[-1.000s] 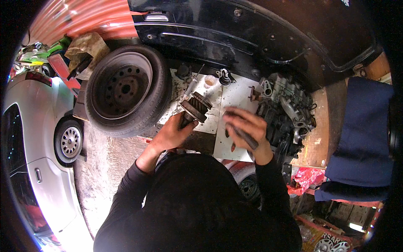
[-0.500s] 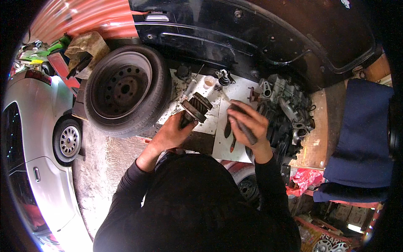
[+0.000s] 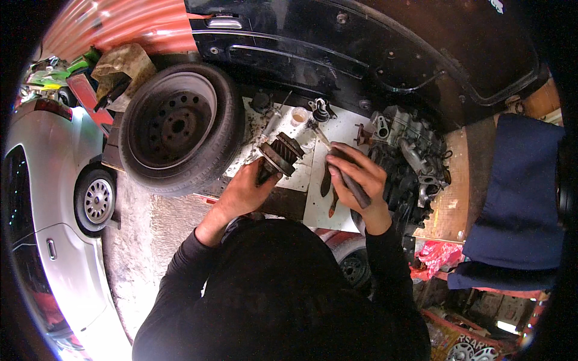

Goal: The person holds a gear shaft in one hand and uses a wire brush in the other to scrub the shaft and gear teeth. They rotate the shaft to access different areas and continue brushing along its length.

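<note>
My left hand (image 3: 248, 191) is closed around the lower end of a dark, greasy gear shaft (image 3: 280, 156), held tilted over the workbench with its toothed rings facing up. Between the fingers of my right hand (image 3: 361, 180) is a brush (image 3: 353, 189) with a thick dark handle and a pale metal band. Its dark tip points up and left, apart from the gear shaft, near a small tub of brownish liquid (image 3: 298, 116). A dark metal fitting (image 3: 322, 111) stands beside the tub. Under my right hand lies a dark-handled tool (image 3: 326, 183), partly covered.
A wheel with a tyre (image 3: 232, 135) leans at the bench's left. Right of my hands sits a metal engine (image 3: 415, 150). Behind the white, stained bench top (image 3: 319, 207) rises a black panel (image 3: 283, 36). A silver car (image 3: 66, 265) stands at far left; blue cloth (image 3: 512, 198) hangs right.
The brush tip, blurred before, shows more clearly now, up and left of my right hand near the tub. My left hand and the gear shaft have barely moved.
</note>
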`<act>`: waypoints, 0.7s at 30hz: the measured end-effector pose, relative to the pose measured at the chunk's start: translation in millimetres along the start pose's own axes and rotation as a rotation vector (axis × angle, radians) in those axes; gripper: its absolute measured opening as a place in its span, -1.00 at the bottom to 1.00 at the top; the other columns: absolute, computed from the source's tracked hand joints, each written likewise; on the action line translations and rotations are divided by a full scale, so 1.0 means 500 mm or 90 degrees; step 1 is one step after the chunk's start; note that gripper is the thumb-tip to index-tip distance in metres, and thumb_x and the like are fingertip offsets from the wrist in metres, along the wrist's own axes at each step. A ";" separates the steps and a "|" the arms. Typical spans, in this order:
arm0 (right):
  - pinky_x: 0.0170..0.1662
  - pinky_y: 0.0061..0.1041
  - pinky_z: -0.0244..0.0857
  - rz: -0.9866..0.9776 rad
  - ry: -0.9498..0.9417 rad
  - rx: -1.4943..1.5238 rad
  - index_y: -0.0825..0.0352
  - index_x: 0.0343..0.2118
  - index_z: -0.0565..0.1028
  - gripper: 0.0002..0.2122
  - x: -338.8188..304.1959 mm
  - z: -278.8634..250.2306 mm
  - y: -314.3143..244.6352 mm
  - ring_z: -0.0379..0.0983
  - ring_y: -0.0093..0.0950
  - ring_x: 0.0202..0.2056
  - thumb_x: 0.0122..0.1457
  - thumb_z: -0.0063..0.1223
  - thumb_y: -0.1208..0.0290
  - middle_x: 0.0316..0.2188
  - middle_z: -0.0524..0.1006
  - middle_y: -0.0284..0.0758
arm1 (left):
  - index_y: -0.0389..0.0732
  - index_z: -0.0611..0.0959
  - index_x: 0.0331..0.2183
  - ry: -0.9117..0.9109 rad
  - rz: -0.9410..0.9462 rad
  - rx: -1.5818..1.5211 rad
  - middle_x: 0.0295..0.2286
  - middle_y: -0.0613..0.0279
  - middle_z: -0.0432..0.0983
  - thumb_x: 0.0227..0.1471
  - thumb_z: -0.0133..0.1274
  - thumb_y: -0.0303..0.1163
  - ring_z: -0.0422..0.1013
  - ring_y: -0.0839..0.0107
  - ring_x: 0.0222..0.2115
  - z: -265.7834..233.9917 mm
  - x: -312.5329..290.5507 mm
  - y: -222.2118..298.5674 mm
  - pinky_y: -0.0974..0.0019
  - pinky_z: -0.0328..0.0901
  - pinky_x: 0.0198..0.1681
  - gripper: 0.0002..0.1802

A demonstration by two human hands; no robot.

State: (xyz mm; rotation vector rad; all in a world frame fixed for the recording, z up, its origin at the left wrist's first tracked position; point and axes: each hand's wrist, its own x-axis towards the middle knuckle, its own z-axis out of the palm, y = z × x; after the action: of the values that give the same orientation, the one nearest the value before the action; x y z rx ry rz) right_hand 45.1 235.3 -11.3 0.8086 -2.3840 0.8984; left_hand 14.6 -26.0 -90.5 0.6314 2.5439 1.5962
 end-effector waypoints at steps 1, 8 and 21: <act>-0.17 -0.43 0.56 -0.026 0.001 0.016 0.19 -0.10 0.67 -0.63 -0.001 -0.003 -0.006 0.65 -0.35 -0.20 -0.05 0.28 0.60 -0.02 0.58 -0.17 | -0.41 0.55 -0.11 0.007 -0.011 0.020 -0.33 -0.27 0.59 0.14 0.17 -0.25 0.53 -0.15 -0.23 0.003 -0.006 -0.001 0.00 0.38 -0.16 -0.58; -0.17 -0.43 0.56 -0.011 0.035 -0.013 0.18 -0.15 0.67 -0.66 0.014 0.003 0.000 0.65 -0.31 -0.18 -0.04 0.28 0.61 -0.04 0.59 -0.20 | -0.45 0.53 -0.16 0.010 -0.009 0.050 -0.40 -0.30 0.56 0.12 0.17 -0.29 0.52 -0.20 -0.27 -0.009 -0.001 0.024 -0.04 0.37 -0.20 -0.60; -0.11 -0.40 0.55 -0.003 -0.004 -0.010 0.18 -0.10 0.66 -0.63 0.022 0.005 -0.006 0.63 -0.29 -0.15 -0.04 0.28 0.61 -0.02 0.58 -0.19 | -0.45 0.51 -0.20 0.025 0.003 0.082 -0.43 -0.29 0.54 0.08 0.20 -0.30 0.50 -0.21 -0.32 -0.016 -0.009 0.039 -0.05 0.35 -0.26 -0.59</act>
State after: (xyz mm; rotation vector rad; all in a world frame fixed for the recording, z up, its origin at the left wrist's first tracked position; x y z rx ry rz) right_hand 38.4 227.8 -5.3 0.8117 -2.3901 0.8765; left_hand 22.5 -27.4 -70.7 0.6247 2.6923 1.4691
